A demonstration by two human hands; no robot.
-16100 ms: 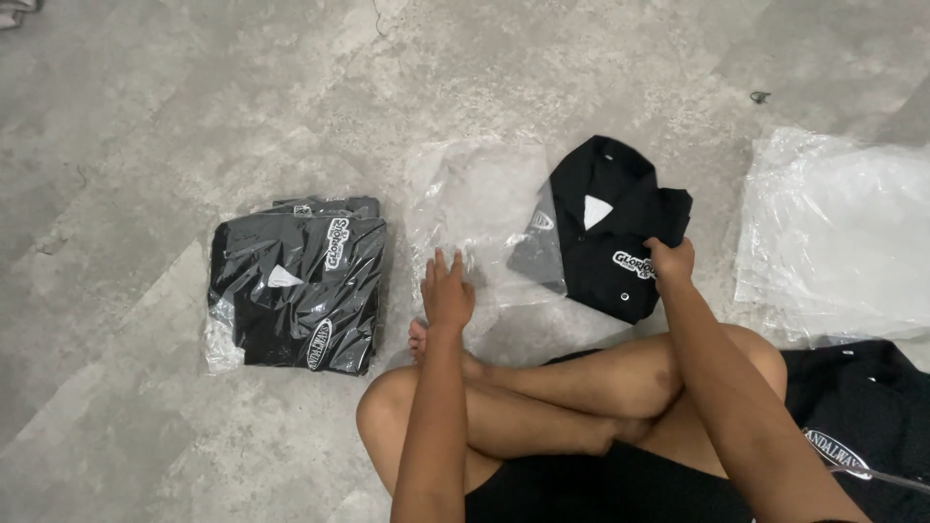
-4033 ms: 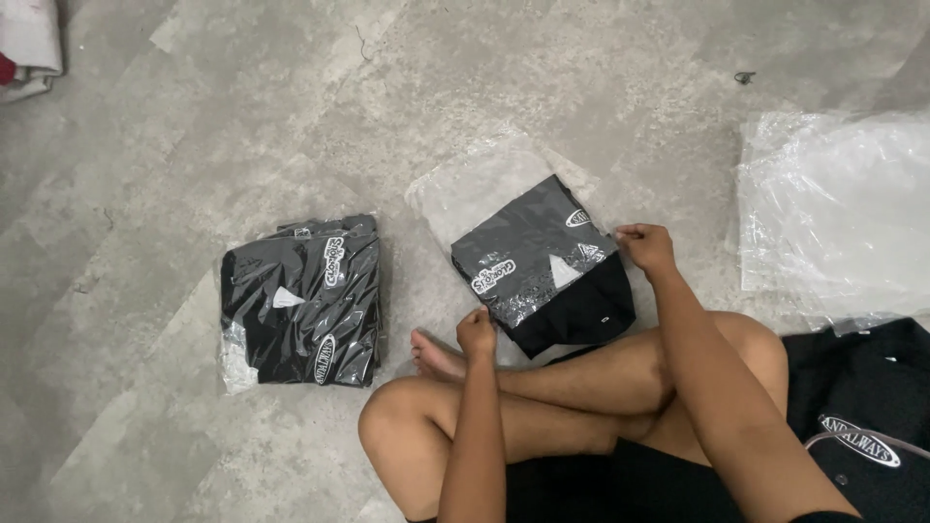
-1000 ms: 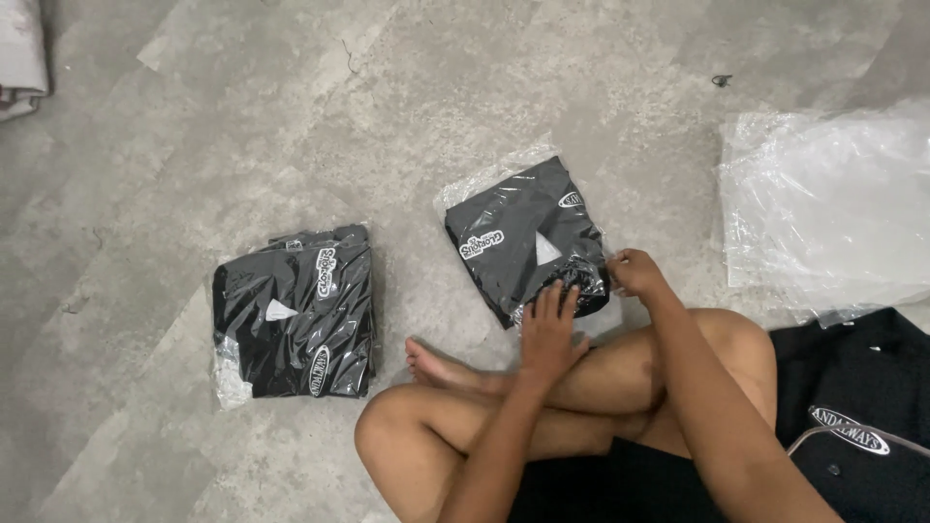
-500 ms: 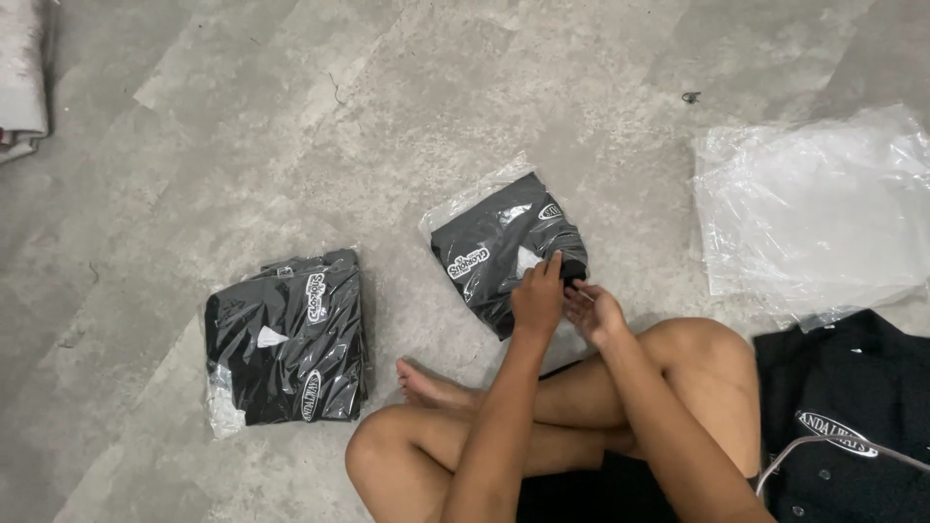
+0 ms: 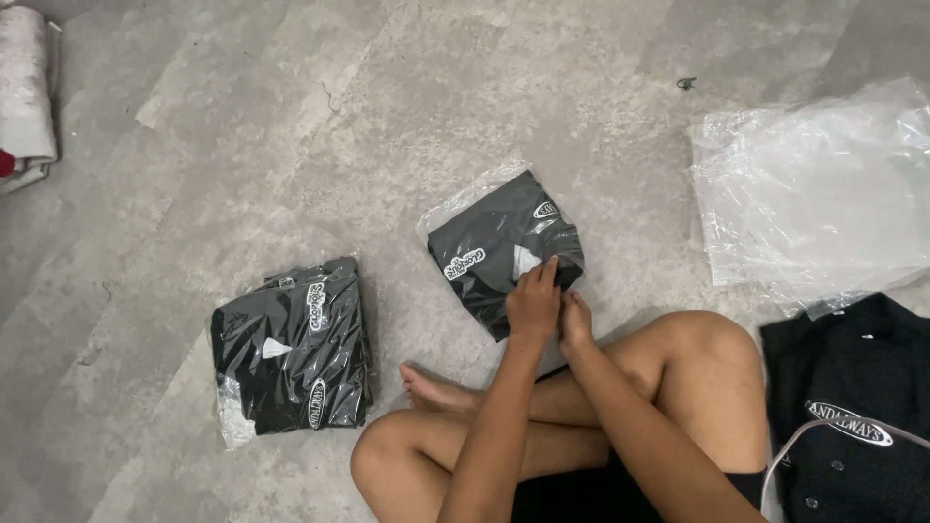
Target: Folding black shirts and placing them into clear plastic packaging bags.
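Observation:
A folded black shirt in a clear plastic bag (image 5: 489,247) lies on the grey floor in front of my crossed legs. My left hand (image 5: 533,302) lies over the bag's near right corner, fingers together and pressing on the plastic. My right hand (image 5: 575,323) sits right beside it, touching it, with its fingers curled at the same edge of the bag. The bag's near end is hidden under both hands.
A stack of bagged black shirts (image 5: 291,349) lies to the left. A pile of empty clear bags (image 5: 814,184) lies at the right, with unbagged black shirts (image 5: 852,416) and a thin white hanger wire (image 5: 783,455) below it. Folded cloth (image 5: 24,87) lies at the top left.
The shirt went fully into the bag. My right hand moved left from the bag's right corner to join my left hand at the near edge. The view shifted slightly.

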